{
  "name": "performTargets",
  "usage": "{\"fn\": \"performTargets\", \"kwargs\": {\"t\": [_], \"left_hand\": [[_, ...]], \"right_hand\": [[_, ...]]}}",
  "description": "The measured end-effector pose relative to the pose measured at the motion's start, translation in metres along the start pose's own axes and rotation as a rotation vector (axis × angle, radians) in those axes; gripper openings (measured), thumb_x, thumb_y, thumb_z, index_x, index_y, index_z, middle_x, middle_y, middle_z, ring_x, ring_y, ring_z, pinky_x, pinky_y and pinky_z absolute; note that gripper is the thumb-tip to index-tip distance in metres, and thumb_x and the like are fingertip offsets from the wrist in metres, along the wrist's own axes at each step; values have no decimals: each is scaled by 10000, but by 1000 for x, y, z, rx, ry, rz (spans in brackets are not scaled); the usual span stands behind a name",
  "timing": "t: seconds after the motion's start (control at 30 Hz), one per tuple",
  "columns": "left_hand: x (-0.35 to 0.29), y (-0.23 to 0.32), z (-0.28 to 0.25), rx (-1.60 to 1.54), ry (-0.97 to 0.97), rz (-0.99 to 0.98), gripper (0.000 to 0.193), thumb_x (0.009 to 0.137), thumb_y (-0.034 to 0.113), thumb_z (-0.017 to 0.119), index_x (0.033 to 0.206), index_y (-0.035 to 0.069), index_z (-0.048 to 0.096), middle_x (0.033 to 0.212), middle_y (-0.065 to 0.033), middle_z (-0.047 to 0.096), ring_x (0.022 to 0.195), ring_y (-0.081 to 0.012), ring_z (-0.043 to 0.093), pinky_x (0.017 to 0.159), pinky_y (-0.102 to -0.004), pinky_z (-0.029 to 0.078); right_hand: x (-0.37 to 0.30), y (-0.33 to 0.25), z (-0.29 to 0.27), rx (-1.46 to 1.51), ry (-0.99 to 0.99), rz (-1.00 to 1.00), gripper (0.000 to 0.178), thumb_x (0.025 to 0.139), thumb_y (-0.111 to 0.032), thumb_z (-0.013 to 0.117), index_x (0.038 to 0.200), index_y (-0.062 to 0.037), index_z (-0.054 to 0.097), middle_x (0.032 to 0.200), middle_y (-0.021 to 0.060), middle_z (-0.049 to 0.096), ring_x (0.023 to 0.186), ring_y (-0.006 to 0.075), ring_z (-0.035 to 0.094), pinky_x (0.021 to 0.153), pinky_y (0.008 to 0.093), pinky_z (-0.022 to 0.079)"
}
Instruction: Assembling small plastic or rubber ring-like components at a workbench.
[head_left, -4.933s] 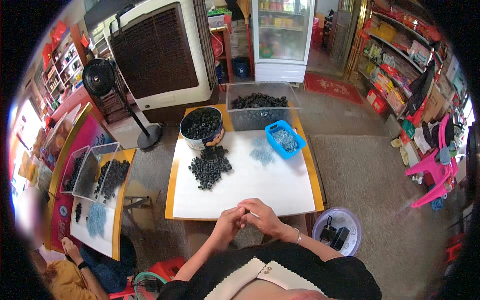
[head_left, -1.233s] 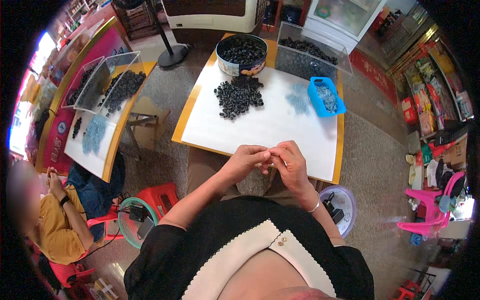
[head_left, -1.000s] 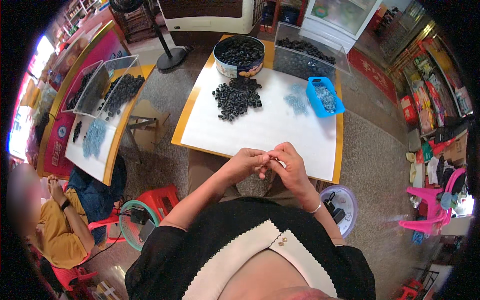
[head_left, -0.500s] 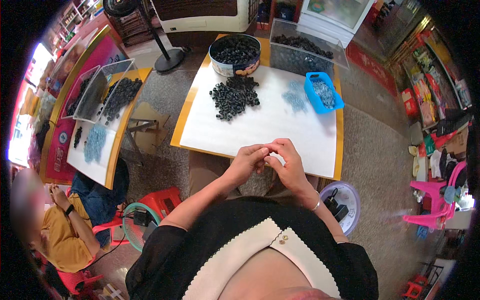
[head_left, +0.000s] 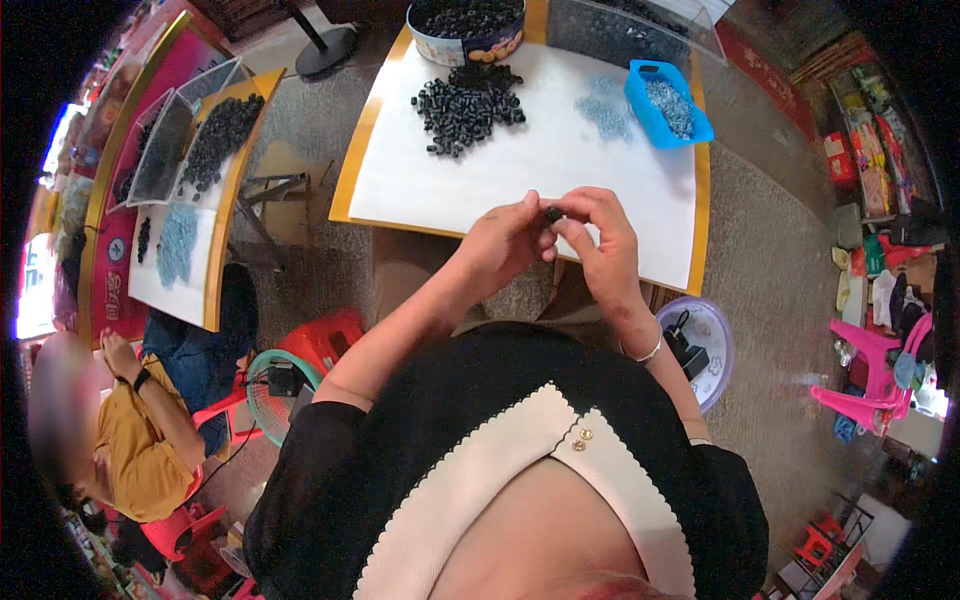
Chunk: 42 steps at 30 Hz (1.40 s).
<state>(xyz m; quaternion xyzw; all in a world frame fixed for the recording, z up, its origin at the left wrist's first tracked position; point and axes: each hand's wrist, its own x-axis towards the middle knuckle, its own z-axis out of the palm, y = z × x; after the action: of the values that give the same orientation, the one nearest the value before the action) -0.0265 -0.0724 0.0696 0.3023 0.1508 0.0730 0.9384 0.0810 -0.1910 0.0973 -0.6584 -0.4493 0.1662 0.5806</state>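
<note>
At the near edge of the white-topped table (head_left: 400,185), my left hand (head_left: 505,240) and my right hand (head_left: 605,245) meet, fingers bent and tips together. A small black cylindrical piece (head_left: 553,214) shows between the fingertips, pinched from both sides. Anything smaller in the fingers is too small to make out. Beyond the hands lies a pile of black pieces (head_left: 465,110) of the same look. To its right is a thin scatter of tiny pale blue pieces (head_left: 603,115). More of these fill a blue plastic basket (head_left: 637,100).
A round tin (head_left: 440,50) of black pieces and a clear bin (head_left: 610,45) stand at the table's far side. On the left, a person (head_left: 150,430) sits by a second table (head_left: 205,300) with similar piles. A lilac basin (head_left: 715,350) is beside me on the right.
The view has tipped, so the table and its piles sit higher in the picture. My hands have turned slightly, and the black piece between the fingertips now shows.
</note>
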Motion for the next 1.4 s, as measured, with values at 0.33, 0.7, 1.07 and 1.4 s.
{"fn": "performTargets", "kwargs": {"t": [0.33, 0.7, 1.07, 1.4], "left_hand": [[1, 2, -3, -44, 5, 57, 271, 939, 145, 514, 1115, -57, 550, 864, -63, 589, 728, -128, 566, 703, -274, 517], [13, 6, -23, 209, 170, 115, 345, 919, 229, 553, 1144, -31, 549, 912, -76, 611, 690, -128, 556, 683, -284, 510], [37, -3, -49, 683, 347, 364, 185, 896, 105, 531, 970, -43, 614, 761, -32, 586, 622, -90, 562, 592, -237, 486], [38, 1, -59, 732, 307, 402, 161, 905, 94, 543, 962, -33, 622, 734, -37, 580, 590, -90, 555, 558, -230, 466]], "right_hand": [[1, 9, 2, 72, 39, 61, 148, 858, -26, 578, 999, 7, 608, 1011, 51, 554, 876, 117, 563, 778, 236, 450], [43, 27, -14, 80, 59, 199, 82, 843, -69, 593, 895, -11, 618, 786, 12, 583, 736, 81, 531, 668, 216, 432], [275, 53, -135, 68, 478, 75, 256, 832, -139, 614, 1013, 42, 608, 786, 77, 648, 604, 107, 577, 545, 245, 486], [153, 119, -72, -535, 145, 26, 140, 813, -146, 593, 861, -25, 643, 834, 114, 643, 695, 241, 601, 627, 351, 469]]}}
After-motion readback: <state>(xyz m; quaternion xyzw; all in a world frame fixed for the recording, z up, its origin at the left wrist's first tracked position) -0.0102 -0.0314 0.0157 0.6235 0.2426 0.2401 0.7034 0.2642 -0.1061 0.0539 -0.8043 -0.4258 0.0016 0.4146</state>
